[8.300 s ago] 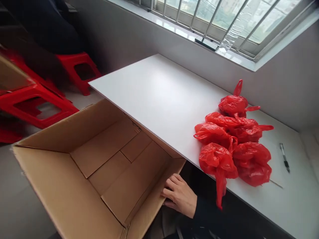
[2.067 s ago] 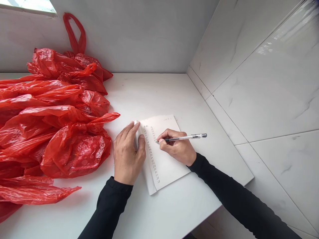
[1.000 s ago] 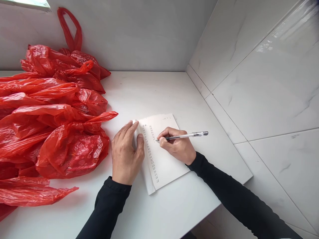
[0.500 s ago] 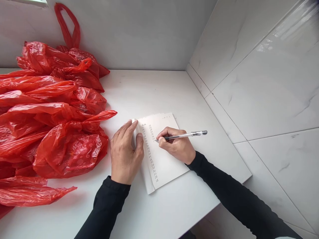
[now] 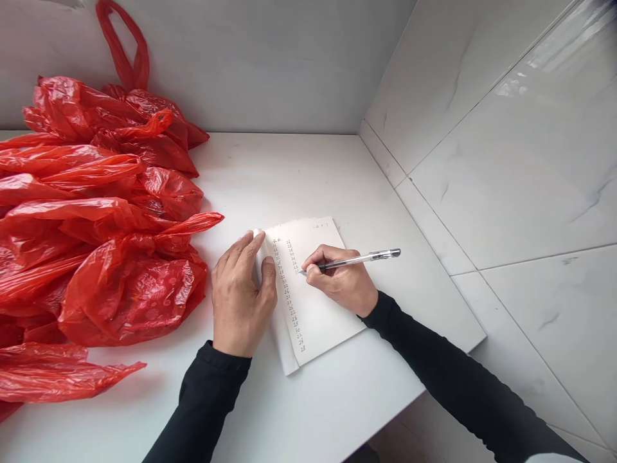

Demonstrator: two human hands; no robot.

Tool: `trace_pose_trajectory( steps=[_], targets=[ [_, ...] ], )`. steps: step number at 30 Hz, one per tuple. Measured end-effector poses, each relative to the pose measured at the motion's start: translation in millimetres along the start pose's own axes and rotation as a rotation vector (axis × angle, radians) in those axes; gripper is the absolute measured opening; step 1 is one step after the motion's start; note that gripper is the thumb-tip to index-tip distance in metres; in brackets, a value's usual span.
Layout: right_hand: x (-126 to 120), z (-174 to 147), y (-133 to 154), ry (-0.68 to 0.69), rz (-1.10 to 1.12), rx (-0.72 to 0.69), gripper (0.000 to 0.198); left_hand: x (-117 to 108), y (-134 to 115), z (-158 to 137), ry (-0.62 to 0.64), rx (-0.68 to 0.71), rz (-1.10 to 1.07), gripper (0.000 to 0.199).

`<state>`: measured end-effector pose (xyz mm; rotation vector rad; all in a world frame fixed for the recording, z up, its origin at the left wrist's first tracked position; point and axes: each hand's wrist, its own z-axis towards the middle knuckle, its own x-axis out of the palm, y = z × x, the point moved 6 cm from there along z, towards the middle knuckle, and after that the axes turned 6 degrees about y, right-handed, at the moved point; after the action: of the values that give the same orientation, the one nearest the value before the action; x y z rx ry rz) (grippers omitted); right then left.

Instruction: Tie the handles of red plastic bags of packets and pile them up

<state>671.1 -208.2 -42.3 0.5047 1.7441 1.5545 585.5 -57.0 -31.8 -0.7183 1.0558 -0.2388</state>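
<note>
A notebook [image 5: 325, 321] lies on the white table [image 5: 308, 170], its left side folded over. Two columns of handwritten numbers run down its page. My right hand [image 5: 344, 280] grips a clear-barrelled pen [image 5: 373, 256], with the tip on the page at the bottom of the second column. My left hand [image 5: 242, 296] rests over the notebook's folded left edge, fingers stretched out and the thumb apart from them on the page side.
Several tied red plastic bags [image 5: 135, 289] crowd the table's left part, close to my left hand. A grey wall [image 5: 270, 64] rises behind. White marble-patterned tiles [image 5: 530, 161] line the right, and the table's front edge slants below my right forearm.
The pen tip has made a little more of a mark at the foot of the second column. The view has shifted slightly; both hands keep their places.
</note>
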Motion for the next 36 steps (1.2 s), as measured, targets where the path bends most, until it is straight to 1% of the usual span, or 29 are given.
trace_pose_trajectory(
  steps=[7,9,10,12,15,16,18,20,23,26,29,32,36],
  targets=[
    [0,-2,0,-0.003,0.016,-0.02,0.005,-1,0,0,0.003,-0.008,-0.001,0.044],
    [-3,-3,0,-0.036,0.04,-0.03,0.006,-1,1,0,0.003,-0.008,-0.005,0.043],
    [-6,-3,0,-0.075,0.06,-0.034,0.007,-1,1,0,0.005,-0.007,-0.006,0.044],
    [-15,-3,0,-0.177,0.109,-0.035,0.014,-2,1,0,0.007,-0.005,-0.013,0.044],
    [-30,0,0,-0.271,0.149,-0.016,0.037,-2,2,0,0.012,-0.013,-0.035,0.043],
    [-36,2,1,-0.279,0.127,-0.004,0.045,-3,3,0,0.01,-0.024,-0.05,0.043],
    [-48,6,0,-0.262,0.011,0.04,0.055,-5,4,0,0.008,-0.053,-0.078,0.043],
    [-61,9,-4,-0.229,-0.159,0.123,0.061,-6,6,0,0.007,-0.074,-0.097,0.043],
    [-79,9,-13,-0.179,-0.381,0.264,0.067,-10,8,-1,-0.016,-0.069,-0.117,0.043],
    [-87,7,-18,-0.155,-0.524,0.331,0.066,-16,11,-5,-0.09,-0.07,-0.173,0.041],
    [-90,5,-19,-0.161,-0.592,0.331,0.061,-20,11,-19,-0.149,-0.116,-0.258,0.039],
    [-94,4,-20,-0.175,-0.592,0.311,0.053,-22,2,-43,-0.127,-0.176,-0.274,0.039],
    [-101,1,-22,-0.221,-0.583,0.309,0.034,-24,-14,-87,-0.05,-0.282,-0.24,0.047]
  ],
)
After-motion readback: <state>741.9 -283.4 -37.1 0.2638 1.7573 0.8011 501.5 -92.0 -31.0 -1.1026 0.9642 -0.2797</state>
